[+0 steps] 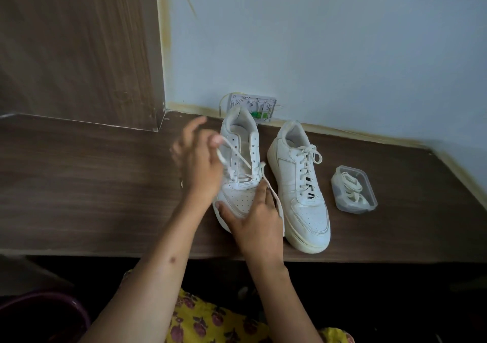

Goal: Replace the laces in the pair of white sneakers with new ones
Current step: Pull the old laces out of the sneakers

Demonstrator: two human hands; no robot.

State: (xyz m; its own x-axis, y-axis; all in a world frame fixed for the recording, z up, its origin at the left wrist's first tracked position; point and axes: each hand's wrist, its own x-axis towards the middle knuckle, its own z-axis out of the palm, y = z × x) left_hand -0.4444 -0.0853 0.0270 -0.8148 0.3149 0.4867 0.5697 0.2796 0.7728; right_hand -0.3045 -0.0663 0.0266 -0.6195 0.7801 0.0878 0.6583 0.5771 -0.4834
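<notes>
Pale blue wall (329, 39), wood-grain shelf (79, 184).

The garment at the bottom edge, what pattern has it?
Yellow garment with dark red flower shapes, seen in the head view.

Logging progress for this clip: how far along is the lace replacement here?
Early. The left white sneaker has most eyelets empty; its white lace remains only in the lowest ones. The left hand pinches that lace while the right hand steadies the toe. The right white sneaker is fully laced. Laces sit in the clear plastic container; whether they are the new ones is unclear.
</notes>
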